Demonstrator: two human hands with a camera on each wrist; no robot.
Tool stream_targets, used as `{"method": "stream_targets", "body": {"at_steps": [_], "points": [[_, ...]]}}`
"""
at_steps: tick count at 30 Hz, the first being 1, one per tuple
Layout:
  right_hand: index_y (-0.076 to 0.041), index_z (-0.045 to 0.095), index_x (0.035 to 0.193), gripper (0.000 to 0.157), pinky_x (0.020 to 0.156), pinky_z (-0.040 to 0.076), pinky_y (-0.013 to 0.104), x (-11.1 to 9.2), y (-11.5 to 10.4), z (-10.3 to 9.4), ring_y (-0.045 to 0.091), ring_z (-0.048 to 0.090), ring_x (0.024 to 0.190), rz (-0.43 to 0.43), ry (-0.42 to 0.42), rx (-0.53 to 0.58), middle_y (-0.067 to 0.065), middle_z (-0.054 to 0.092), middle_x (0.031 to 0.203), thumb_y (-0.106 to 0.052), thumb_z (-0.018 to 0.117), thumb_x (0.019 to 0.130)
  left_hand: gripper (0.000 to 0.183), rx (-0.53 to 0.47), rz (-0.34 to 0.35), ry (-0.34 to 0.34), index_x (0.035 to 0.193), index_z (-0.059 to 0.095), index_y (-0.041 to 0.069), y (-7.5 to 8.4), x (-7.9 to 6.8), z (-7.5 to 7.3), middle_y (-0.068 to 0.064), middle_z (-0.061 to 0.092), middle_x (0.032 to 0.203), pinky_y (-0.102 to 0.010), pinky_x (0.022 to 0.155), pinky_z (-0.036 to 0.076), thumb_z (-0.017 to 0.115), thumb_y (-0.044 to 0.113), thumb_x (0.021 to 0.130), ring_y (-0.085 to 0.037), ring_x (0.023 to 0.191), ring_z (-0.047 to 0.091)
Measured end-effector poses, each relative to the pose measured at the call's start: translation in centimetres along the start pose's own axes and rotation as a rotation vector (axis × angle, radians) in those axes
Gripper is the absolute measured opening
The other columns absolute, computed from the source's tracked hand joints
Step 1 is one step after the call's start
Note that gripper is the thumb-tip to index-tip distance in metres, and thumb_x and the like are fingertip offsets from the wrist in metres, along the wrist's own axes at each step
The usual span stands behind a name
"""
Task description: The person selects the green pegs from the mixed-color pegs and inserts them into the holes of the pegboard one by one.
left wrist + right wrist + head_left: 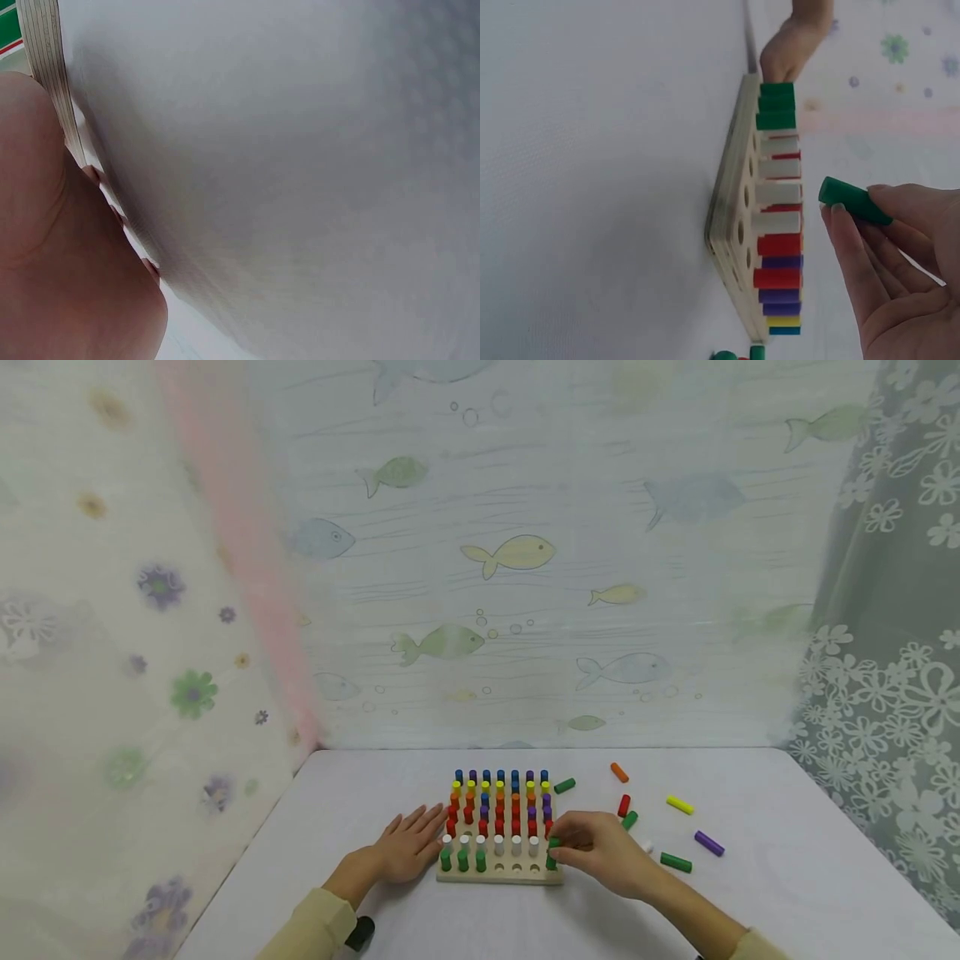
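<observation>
Three green pegs (462, 861) stood in the front row of the board (498, 877), three holes (517, 867) there unfilled; your right hand (603, 852) pinched another green peg (851, 200) near its right end, your left hand (408, 850) lay flat, and loose pegs (676, 862) lay unplaced.

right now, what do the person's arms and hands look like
The left hand and right hand are bare. The left sleeve and right sleeve are a plain, pale yellowish beige. A black object shows beside the left sleeve; what it is, I can't tell.

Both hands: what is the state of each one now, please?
Left hand: open, resting on the table.
Right hand: closed, pinching a green peg.
</observation>
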State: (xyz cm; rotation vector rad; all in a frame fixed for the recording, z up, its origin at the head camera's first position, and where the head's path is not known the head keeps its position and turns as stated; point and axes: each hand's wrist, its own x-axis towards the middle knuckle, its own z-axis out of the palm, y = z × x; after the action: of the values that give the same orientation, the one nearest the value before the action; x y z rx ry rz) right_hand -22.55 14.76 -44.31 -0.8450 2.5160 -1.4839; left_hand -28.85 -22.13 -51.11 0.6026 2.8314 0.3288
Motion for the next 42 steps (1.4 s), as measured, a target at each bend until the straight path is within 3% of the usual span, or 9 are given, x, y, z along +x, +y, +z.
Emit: {"method": "stream_targets", "body": {"at_steps": [7, 21, 42], "points": [[-0.006, 0.071, 0.111, 0.019, 0.081, 0.059, 0.025, -0.2, -0.2, 0.7, 0.013, 0.072, 0.092, -0.026, -0.009, -0.004, 0.008, 0.074, 0.105, -0.017, 0.073, 0.096, 0.068, -0.004, -0.014, 0.009, 0.165, 0.022, 0.02, 1.0, -1.0, 0.6, -0.003, 0.02, 0.171, -0.064, 0.123, 0.006, 0.034, 0.055, 0.108, -0.032, 0.158, 0.014], [-0.002, 0.07, 0.106, 0.015, 0.076, 0.058, 0.021, -0.4, -0.1, 1.7, 0.01, 0.07, 0.087, -0.061, -0.034, -0.011, -0.001, 0.073, 0.096, -0.01, 0.074, 0.094, 0.068, -0.014, -0.039, 0.033, 0.165, 0.023, 0.019, 2.9, -3.0, 1.4, -0.004, 0.02, 0.171, -0.064, 0.123, 0.006, 0.035, 0.054, 0.108, -0.032, 0.158, 0.013], [-0.004, 0.072, 0.105, 0.011, 0.077, 0.058, 0.02, -2.1, -0.3, 4.3, 0.005, 0.068, 0.083, -0.108, -0.111, -0.056, 0.003, 0.075, 0.097, -0.006, 0.074, 0.094, 0.068, -0.022, -0.089, 0.04, 0.165, 0.023, 0.019, 5.6, -5.8, 3.1, -0.003, 0.019, 0.171, -0.065, 0.123, 0.006, 0.033, 0.055, 0.108, -0.032, 0.158, 0.013]]}}
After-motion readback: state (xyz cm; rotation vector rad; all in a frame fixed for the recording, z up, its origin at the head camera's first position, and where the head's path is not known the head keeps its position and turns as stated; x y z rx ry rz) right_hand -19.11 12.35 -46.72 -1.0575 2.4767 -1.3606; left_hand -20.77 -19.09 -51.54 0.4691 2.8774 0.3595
